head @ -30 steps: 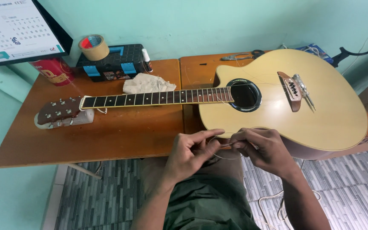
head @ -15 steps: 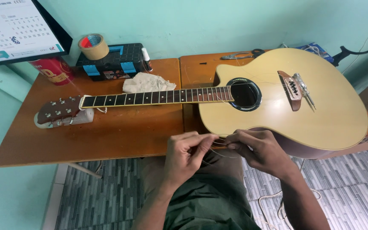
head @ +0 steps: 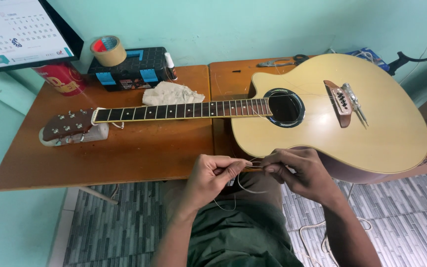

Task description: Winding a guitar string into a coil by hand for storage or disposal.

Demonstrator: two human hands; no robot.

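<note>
Nearest, above the lap, the left hand [head: 212,178] and right hand [head: 300,173] meet, fingers pinched shut on a thin, springy guitar string [head: 245,185] that loops down between them; the string looks mid-handling, and the next move calls for a steady, kink-free pull. Beyond, a glossy pale acoustic guitar [head: 322,118] lies flat on the brown wooden desk [head: 139,153], a crumpled cloth [head: 171,93] and tape roll [head: 108,50] farther back.

**Around the work: what lies on your surface**

Your wooden surface [head: 124,153] carries an acoustic guitar [head: 332,118] lying flat, its headstock resting on a pale block [head: 77,137]. Behind the neck you have a crumpled white cloth [head: 171,94], a black and blue case [head: 129,69] with a roll of tape [head: 108,50] on top, and a red tin [head: 60,78]. At the far edge lie what may be pliers [head: 282,61]. A calendar [head: 18,32] leans at the wall.
</note>
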